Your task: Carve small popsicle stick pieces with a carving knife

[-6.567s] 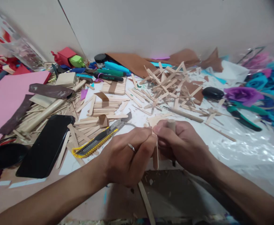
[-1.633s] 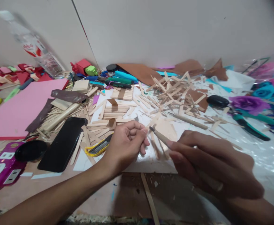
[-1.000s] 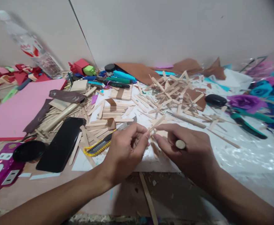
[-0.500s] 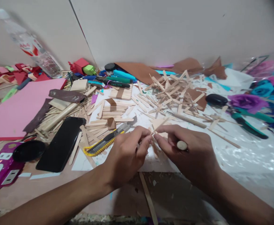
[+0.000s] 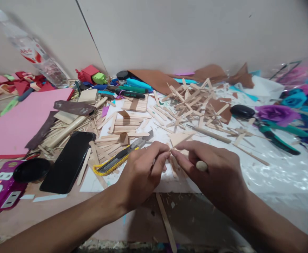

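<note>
My left hand (image 5: 143, 167) is closed in a pinch, thumb against forefinger, on a thin sliver of wood (image 5: 170, 150), mostly hidden by the fingers. Its fingertips meet those of my right hand (image 5: 214, 167), also pinched at the sliver. A wooden rod (image 5: 201, 166) is tucked in my right hand with only its round end showing. Just beyond the fingertips lies a pale, flat, pointed piece of wood (image 5: 179, 138). The yellow utility knife (image 5: 117, 160) rests left of my left hand, and a slim tool with a wooden handle (image 5: 212, 134) lies beyond my right hand.
Craft sticks (image 5: 191, 100) are heaped at the back, with stacked sticks (image 5: 130, 124) nearer. A black phone (image 5: 68, 163), black lid (image 5: 32, 169) and pink sheet (image 5: 30, 119) lie left. Green-handled pliers (image 5: 277, 140) lie right. A bottle (image 5: 43, 59) leans against the wall.
The sliver that stuck out between my fingertips now shows less. My fingertips have shifted slightly, and the rod's end has moved a little left with my right hand.
</note>
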`<act>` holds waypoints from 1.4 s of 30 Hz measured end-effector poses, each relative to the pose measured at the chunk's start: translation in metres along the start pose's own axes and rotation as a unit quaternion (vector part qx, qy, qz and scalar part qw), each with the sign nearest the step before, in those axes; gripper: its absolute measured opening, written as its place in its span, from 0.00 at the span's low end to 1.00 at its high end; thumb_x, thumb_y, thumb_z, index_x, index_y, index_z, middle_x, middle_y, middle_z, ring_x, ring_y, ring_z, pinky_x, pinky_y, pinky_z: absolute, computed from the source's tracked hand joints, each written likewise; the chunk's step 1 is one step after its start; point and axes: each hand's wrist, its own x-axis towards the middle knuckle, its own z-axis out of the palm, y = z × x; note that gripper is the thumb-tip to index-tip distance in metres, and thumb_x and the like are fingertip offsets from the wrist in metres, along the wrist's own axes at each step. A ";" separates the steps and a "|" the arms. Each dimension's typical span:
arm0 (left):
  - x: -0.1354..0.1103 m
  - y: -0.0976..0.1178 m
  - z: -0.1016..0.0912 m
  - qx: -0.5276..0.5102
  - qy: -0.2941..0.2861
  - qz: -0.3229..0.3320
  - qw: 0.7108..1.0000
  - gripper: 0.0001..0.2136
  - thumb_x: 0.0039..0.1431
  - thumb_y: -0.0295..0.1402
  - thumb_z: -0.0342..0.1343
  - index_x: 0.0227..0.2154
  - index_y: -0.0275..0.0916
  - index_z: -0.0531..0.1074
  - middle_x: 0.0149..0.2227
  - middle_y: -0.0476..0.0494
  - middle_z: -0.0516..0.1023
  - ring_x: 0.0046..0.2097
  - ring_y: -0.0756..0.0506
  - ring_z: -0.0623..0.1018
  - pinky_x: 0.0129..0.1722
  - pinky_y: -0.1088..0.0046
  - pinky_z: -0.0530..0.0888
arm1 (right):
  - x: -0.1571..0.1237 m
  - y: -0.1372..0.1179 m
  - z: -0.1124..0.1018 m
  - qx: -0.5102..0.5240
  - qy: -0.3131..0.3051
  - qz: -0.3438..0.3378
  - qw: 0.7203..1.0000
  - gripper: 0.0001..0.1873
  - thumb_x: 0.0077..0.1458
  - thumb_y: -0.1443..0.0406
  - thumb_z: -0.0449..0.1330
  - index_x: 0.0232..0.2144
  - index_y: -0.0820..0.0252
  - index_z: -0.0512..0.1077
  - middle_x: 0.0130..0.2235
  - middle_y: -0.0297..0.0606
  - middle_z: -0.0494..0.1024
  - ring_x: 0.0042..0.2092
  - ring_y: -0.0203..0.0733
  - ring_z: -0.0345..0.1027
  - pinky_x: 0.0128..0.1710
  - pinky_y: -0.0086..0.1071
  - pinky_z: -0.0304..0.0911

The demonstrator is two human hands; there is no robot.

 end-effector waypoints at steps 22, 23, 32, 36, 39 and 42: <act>0.000 0.001 0.006 -0.071 -0.006 -0.091 0.993 0.04 0.72 0.31 0.56 0.41 0.41 0.75 0.29 0.54 0.82 0.28 0.54 0.81 0.31 0.77 0.74 | -0.007 0.012 0.008 -0.012 -0.115 -0.051 0.992 0.06 0.70 0.68 0.56 0.40 0.59 0.74 0.30 0.34 0.81 0.27 0.41 0.75 0.26 0.34 0.56; 0.000 0.001 0.006 -0.076 -0.004 -0.100 0.992 0.04 0.72 0.31 0.56 0.40 0.41 0.75 0.29 0.54 0.82 0.28 0.53 0.81 0.30 0.77 0.74 | -0.006 0.010 0.007 -0.013 -0.082 -0.049 0.995 0.07 0.69 0.67 0.56 0.38 0.59 0.74 0.28 0.33 0.80 0.26 0.40 0.74 0.26 0.33 0.56; 0.000 0.000 0.006 -0.124 -0.016 -0.140 0.982 0.08 0.72 0.36 0.57 0.38 0.40 0.77 0.25 0.50 0.81 0.25 0.50 0.80 0.25 0.73 0.73 | -0.005 0.011 0.006 -0.001 -0.066 -0.031 0.997 0.05 0.68 0.67 0.60 0.39 0.58 0.76 0.28 0.34 0.81 0.27 0.39 0.75 0.28 0.31 0.59; 0.000 0.005 0.007 -0.133 -0.018 -0.148 0.980 0.08 0.71 0.35 0.57 0.37 0.40 0.77 0.24 0.50 0.80 0.25 0.50 0.79 0.25 0.75 0.72 | -0.008 0.012 0.007 0.008 -0.089 -0.025 0.996 0.05 0.68 0.67 0.59 0.38 0.58 0.74 0.29 0.35 0.81 0.28 0.41 0.76 0.28 0.32 0.57; 0.003 0.003 0.005 -0.142 -0.014 -0.168 0.975 0.08 0.71 0.35 0.57 0.36 0.39 0.76 0.26 0.50 0.80 0.25 0.51 0.79 0.24 0.76 0.71 | -0.004 0.009 0.003 0.024 -0.091 -0.014 0.995 0.04 0.66 0.68 0.58 0.37 0.59 0.73 0.26 0.33 0.79 0.25 0.39 0.73 0.28 0.32 0.56; 0.006 -0.003 0.002 -0.164 -0.004 -0.196 0.967 0.09 0.71 0.37 0.58 0.36 0.38 0.74 0.31 0.47 0.82 0.26 0.51 0.80 0.24 0.76 0.72 | 0.003 0.008 -0.005 0.054 -0.080 -0.009 0.995 0.07 0.64 0.70 0.56 0.33 0.59 0.71 0.24 0.30 0.76 0.22 0.35 0.66 0.26 0.30 0.56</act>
